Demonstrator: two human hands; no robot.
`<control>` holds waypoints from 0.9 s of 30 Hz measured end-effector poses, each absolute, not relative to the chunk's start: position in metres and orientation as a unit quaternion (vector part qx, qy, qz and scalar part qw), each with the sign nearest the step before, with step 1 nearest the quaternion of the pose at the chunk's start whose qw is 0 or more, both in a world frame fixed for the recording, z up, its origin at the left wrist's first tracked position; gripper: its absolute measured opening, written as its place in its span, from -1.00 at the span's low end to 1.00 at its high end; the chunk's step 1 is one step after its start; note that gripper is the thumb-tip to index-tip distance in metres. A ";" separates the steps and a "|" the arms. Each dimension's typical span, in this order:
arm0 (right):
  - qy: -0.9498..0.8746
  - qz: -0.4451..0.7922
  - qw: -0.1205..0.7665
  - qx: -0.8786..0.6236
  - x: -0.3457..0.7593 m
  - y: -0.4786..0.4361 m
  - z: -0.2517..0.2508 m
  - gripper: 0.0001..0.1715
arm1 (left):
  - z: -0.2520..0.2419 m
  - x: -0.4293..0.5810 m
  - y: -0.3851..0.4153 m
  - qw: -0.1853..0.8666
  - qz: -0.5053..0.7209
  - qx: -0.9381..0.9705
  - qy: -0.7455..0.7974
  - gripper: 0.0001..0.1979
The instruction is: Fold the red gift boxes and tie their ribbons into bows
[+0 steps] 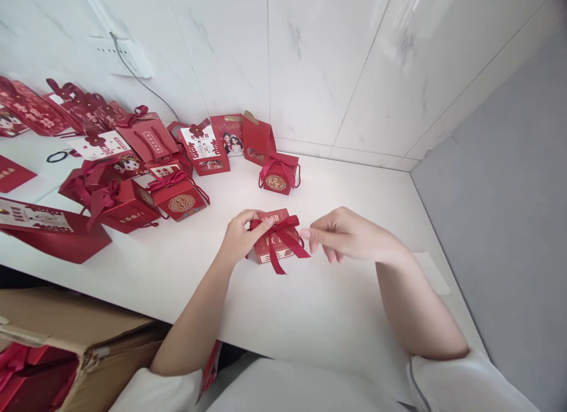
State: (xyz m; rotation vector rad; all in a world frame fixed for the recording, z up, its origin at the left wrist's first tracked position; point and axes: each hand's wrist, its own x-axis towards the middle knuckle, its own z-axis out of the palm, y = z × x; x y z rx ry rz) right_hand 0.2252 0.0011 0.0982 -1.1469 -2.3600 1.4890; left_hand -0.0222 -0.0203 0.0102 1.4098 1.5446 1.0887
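Observation:
A small red gift box point(271, 246) with printed gold characters and a dark red ribbon bow point(282, 226) sits on the white tabletop in front of me. My left hand point(245, 234) grips its left side, the thumb pressed on top by the bow. Two ribbon tails hang over the near face. My right hand point(334, 234) is just right of the box, thumb and forefinger brought together by the bow's right loop and the side cord. Whatever may lie between those fingertips is too small to make out.
Behind stands another red bow-tied box point(279, 174), with a red gift bag point(257, 139) by the wall. Several red boxes point(179, 196) and bags crowd the left. Scissors point(62, 156) lie among them. An open carton point(75, 323) sits lower left; a grey panel point(500, 211) borders the right.

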 end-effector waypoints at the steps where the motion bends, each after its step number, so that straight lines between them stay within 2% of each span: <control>1: -0.766 0.490 0.048 -0.414 0.229 0.009 0.096 -0.41 | 0.011 -0.022 -0.021 0.398 0.415 0.554 0.602 -0.66; 4: -0.741 0.493 -0.029 -0.454 0.225 0.023 0.081 -0.37 | 0.013 -0.023 -0.022 0.480 0.391 0.536 0.575 -0.66; 7: -0.742 0.513 -0.079 -0.425 0.213 0.026 0.069 -0.37 | 0.017 -0.026 -0.024 0.550 0.370 0.521 0.537 -0.66; 12: -0.770 0.440 -0.038 -0.460 0.209 0.027 0.064 -0.41 | 0.022 -0.033 -0.025 0.576 0.317 0.556 0.509 -0.66; 17: -0.799 0.411 -0.014 -0.439 0.219 0.031 0.060 -0.53 | 0.023 -0.035 -0.026 0.540 0.306 0.597 0.508 -0.55; 19: -0.802 0.393 -0.016 -0.450 0.222 0.031 0.062 -0.56 | 0.027 -0.036 -0.029 0.465 0.332 0.622 0.536 -0.48; 21: -0.799 0.381 -0.022 -0.465 0.227 0.030 0.067 -0.57 | 0.034 -0.040 -0.038 0.339 0.402 0.637 0.563 -0.53; 24: -0.793 0.374 -0.025 -0.480 0.235 0.028 0.077 -0.55 | 0.049 -0.056 -0.061 0.036 0.555 0.575 0.600 -0.73; 26: -0.792 0.368 -0.023 -0.486 0.241 0.027 0.083 -0.55 | 0.058 -0.073 -0.083 -0.171 0.587 0.472 0.635 -0.68; 27: -0.793 0.365 -0.023 -0.487 0.244 0.026 0.085 -0.54 | 0.062 -0.082 -0.095 -0.220 0.575 0.428 0.662 -0.60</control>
